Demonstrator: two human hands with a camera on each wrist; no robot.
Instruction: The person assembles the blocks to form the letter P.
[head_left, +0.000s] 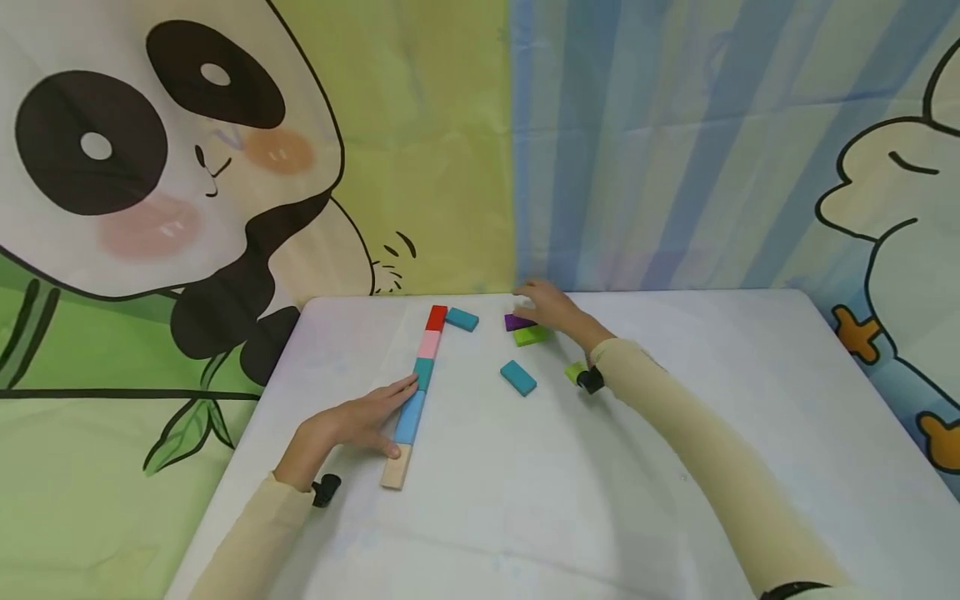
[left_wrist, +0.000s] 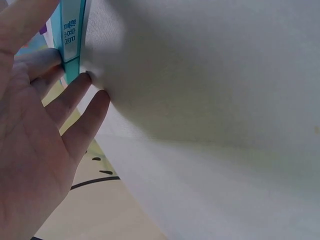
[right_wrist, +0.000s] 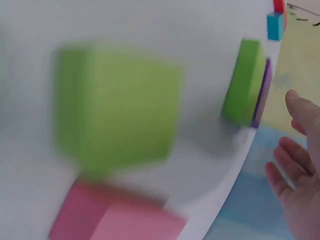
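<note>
Five blocks lie end to end beside the left hand (head_left: 360, 421): a red block (head_left: 437, 317) farthest beyond its fingertips, then a pink block (head_left: 429, 343), a teal block (head_left: 423, 373), a light blue block (head_left: 409, 417) and, at the thumb, a plain wood block (head_left: 396, 468). The fingers of this hand are extended along the row without clamping it. The right hand (head_left: 553, 307), fingers parted and loosely bent, holds nothing; it hovers by a purple block (head_left: 517, 322), just beside a lime block (head_left: 531, 336) near the far edge of the surface (head_left: 487, 517). Principal hazard: a clumsy reach could push the purple block over that edge. A second lime block (head_left: 573, 372) and a rose block (right_wrist: 120, 220) lie close to the right wrist, where a low forearm could sweep them aside. Uneven pressure from the left hand might skew the row or part its joints. Lettering: in the left-wrist view, a printed side (left_wrist: 70, 32) of the light blue block bears three Chinese characters, apparently 警察局 ("police station"), seen inverted. No brand is legible.
</note>
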